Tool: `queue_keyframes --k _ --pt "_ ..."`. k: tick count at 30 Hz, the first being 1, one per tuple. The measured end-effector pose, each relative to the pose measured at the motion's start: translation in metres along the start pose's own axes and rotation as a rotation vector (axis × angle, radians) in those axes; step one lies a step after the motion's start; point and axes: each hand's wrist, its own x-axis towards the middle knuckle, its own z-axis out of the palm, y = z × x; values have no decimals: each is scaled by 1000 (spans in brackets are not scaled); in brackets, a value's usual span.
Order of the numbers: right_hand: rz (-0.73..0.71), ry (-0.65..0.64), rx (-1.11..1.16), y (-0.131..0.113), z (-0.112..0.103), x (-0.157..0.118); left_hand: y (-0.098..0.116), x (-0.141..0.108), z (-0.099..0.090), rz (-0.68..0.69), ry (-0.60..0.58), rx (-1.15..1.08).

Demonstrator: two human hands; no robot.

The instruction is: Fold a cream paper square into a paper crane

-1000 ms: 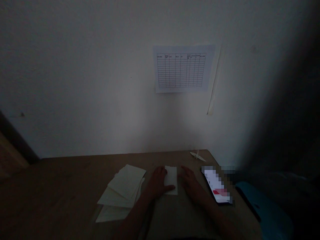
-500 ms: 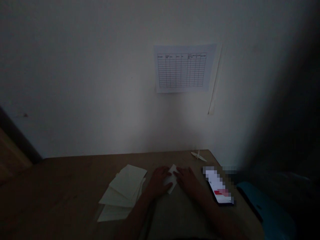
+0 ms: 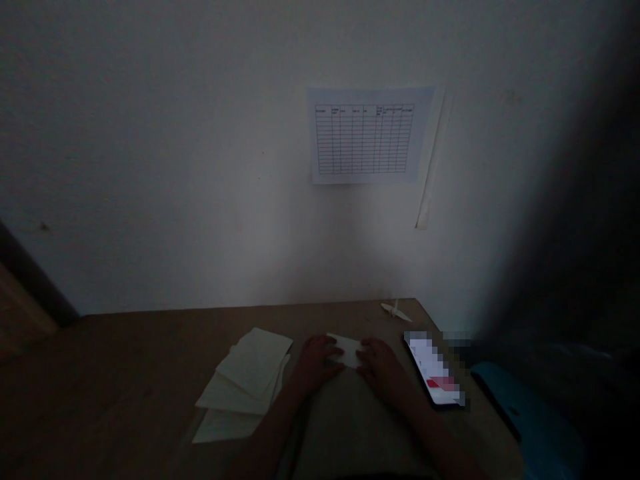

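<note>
White paper (image 3: 349,353) btwn hands (image 3: 315,365) (image 3: 383,368), fingers (image 3: 374,347) spread, can't tell if pinching, wall chart (image 3: 365,139) w/ illegible txt (image 3: 364,110)

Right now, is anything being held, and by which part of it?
A small white paper: the left hand touches its left side, the right hand its right side. Whether gripped or merely pressed flat, I can't tell.

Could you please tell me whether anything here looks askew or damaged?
The loose sheets left of the left hand are unevenly fanned, and a pale strip slants down the wall, perhaps peeling.
</note>
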Motion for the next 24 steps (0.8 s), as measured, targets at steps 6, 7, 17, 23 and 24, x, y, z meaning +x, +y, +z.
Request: queue_keyframes --k 6,7,17,23,24 --pt "-54 -55 38 6 1 3 -6 3 7 38 64 -36" --pt "-54 -62 34 6 1 5 -7 3 9 48 77 -32" --pt "-150 -125 57 7 -14 21 -17 -1 17 0 46 -48" --pt "-162 -77 87 13 -3 18 -12 -1 13 -15 64 -44" --pt "-161 -73 88 13 -1 18 -12 -1 13 -12 69 -39"
